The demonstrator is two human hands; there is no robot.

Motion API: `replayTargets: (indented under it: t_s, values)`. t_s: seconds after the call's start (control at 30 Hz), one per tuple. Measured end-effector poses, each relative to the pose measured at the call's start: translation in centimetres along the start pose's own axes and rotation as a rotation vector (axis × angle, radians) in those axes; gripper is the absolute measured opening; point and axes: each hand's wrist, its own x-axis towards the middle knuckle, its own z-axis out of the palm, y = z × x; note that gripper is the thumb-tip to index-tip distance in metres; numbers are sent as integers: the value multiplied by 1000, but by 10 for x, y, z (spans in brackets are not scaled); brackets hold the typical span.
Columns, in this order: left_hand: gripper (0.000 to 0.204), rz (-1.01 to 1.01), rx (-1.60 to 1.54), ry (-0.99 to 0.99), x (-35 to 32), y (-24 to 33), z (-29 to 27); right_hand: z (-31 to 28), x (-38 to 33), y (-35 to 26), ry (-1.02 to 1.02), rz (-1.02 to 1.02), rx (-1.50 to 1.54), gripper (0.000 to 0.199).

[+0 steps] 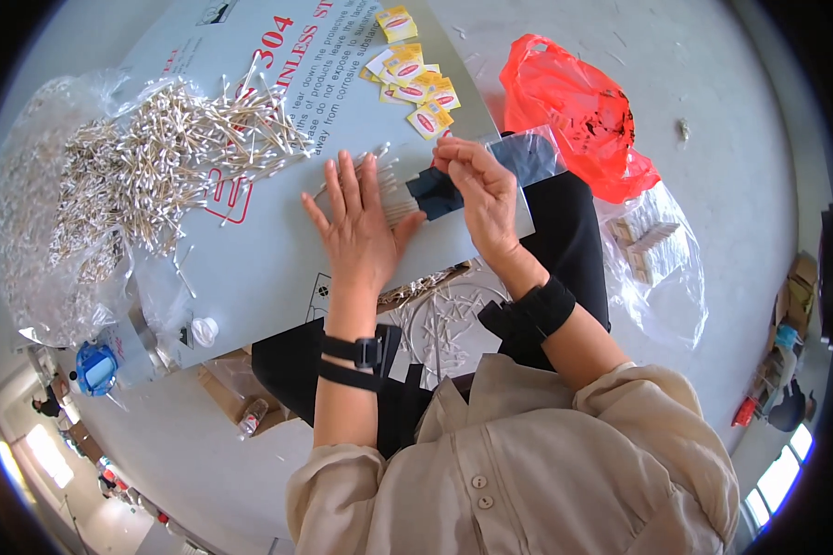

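My left hand (356, 227) lies flat with its fingers spread over a small row of cotton swabs (400, 205) on the grey sheet-covered table (287, 250). White swab tips poke out beyond its fingers. Beside the thumb, a shiny plastic bag (532, 157), dark in places, stretches to the right under my right hand (483, 190). That hand is raised with its fingertips pinched together; what they hold, if anything, is hidden. A large heap of loose cotton swabs (148, 162) spreads across the table's left side, partly inside a clear plastic bag (28, 213).
Yellow-and-white cards (416, 83) lie at the table's far edge. A red plastic bag (565, 111) and a clear bag of packed swabs (652, 245) are to the right. Below the near edge, a round container (444, 324) holds swabs. A blue object (95, 368) stands at left.
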Motion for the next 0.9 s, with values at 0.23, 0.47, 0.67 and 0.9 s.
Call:
replayTargets:
  t_s: [0.23, 0.47, 0.67, 0.9]
  values:
    - [78, -6, -179, 176, 0, -13, 3, -3, -11, 3, -76, 20, -60, 16]
    - [59, -361, -1123, 593, 3, -27, 16, 18, 22, 19, -217, -67, -123, 34]
    - [61, -321, -1359, 654, 36, -22, 21, 43, 42, 32, -251, -69, -84, 40]
    - [57, -280, -1372, 636, 38, -20, 17, 46, 34, 28, -244, 21, 0, 42]
